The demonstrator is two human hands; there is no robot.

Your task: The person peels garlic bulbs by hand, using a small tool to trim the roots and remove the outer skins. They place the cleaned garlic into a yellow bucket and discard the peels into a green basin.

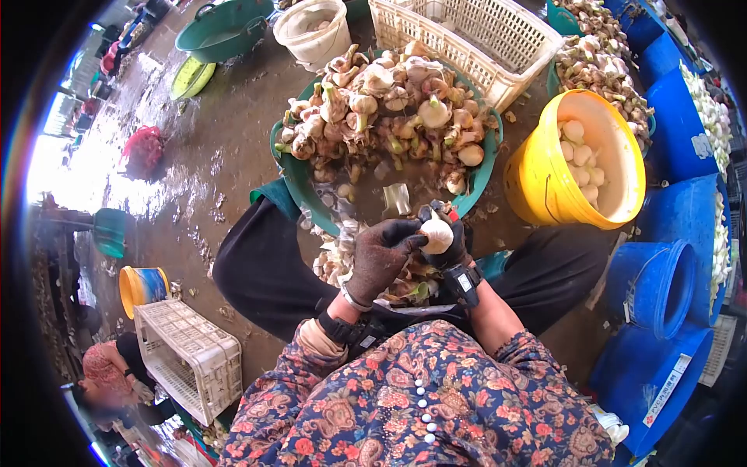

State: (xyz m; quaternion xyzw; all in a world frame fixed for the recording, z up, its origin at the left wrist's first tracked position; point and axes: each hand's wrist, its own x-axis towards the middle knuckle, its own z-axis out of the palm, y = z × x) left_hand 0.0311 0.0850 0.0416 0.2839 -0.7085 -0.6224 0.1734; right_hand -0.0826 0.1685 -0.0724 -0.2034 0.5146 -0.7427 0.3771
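A peeled white garlic bulb (437, 236) is held between my two gloved hands, just above the near rim of a green basin (305, 194). My left hand (387, 255), in a brown and black glove, pinches the bulb's left side with thumb and fingers. From the right, the dark-gloved fingers of my right hand (456, 247) curl around the bulb. A small red piece shows at the right fingertips, too little of it visible to name. Unpeeled garlic bulbs (389, 101) with stems heap up in the basin. Peelings (334, 257) lie between my legs.
A yellow bucket (545, 167) with peeled bulbs stands at the right. Blue bins (657, 288) line the far right. Beyond the basin are a white crate (475, 47) and a white bucket (311, 39). Another crate (191, 358) and a person (117, 370) are at lower left.
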